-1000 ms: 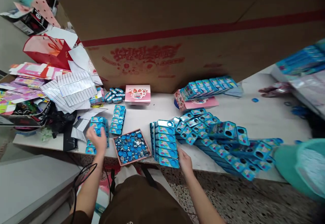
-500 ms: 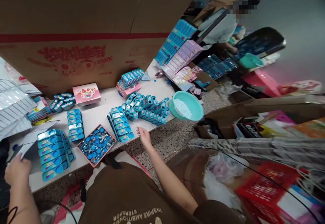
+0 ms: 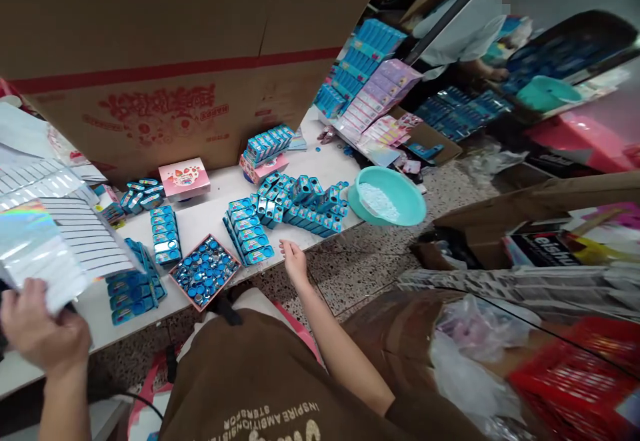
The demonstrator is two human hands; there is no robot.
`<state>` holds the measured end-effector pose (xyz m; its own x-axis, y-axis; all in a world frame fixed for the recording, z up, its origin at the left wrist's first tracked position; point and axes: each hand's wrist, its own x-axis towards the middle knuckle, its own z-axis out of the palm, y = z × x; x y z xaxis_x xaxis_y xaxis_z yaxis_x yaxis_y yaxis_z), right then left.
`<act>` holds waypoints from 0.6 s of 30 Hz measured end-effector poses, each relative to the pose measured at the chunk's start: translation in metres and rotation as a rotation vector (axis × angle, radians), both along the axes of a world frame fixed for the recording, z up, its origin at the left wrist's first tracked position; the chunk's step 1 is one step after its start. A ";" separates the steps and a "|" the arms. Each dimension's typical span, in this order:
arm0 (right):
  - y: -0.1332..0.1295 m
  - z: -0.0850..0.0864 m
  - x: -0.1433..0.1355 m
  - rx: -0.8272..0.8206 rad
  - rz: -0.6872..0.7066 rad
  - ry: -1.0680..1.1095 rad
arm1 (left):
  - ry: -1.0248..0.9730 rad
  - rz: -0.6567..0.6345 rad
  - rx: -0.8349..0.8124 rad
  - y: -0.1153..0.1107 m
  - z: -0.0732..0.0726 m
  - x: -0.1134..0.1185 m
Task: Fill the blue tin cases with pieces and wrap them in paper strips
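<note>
My left hand (image 3: 45, 327) is closed on a shiny sheet (image 3: 43, 251) with a rainbow sheen, raised at the left of the table. Behind it a white sheet with dark stripes (image 3: 87, 234) partly covers a row of blue tins (image 3: 131, 294). My right hand (image 3: 295, 264) hangs at the table's front edge with fingers loosely apart and nothing in them. Closest to it stands a block of blue tins (image 3: 250, 231). Between the hands, a pink box (image 3: 205, 273) holds many small round blue and silver pieces.
A teal basin (image 3: 413, 197) with white contents sits at the table's right end. Loose blue tins (image 3: 300, 204) lie beside it. A large carton (image 3: 175, 114) and a pink strawberry box (image 3: 185, 177) stand at the back. Another person's arm (image 3: 480, 71) shows at upper right.
My left hand has lifted the shiny sheet up over the left tins. The view has shifted; my right hand stays near the table's front edge.
</note>
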<state>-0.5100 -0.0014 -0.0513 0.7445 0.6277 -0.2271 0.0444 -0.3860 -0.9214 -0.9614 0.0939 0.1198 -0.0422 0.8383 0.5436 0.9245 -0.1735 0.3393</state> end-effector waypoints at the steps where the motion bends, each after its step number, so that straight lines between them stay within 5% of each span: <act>1: -0.001 -0.001 -0.001 -0.003 0.010 -0.010 | 0.099 -0.037 0.053 -0.005 -0.013 0.004; 5: -0.010 -0.006 -0.004 -0.025 0.057 0.012 | 0.239 -0.070 -0.152 -0.028 -0.073 0.013; 8: -0.022 -0.012 -0.004 -0.096 0.087 0.025 | 0.266 -0.084 -0.363 -0.039 -0.101 0.016; 11: -0.033 -0.021 -0.003 -0.167 0.110 0.025 | 0.289 -0.066 -0.451 -0.043 -0.106 0.019; 18: -0.047 -0.037 -0.013 -0.253 0.112 0.202 | 0.316 -0.060 -0.434 -0.066 -0.091 0.020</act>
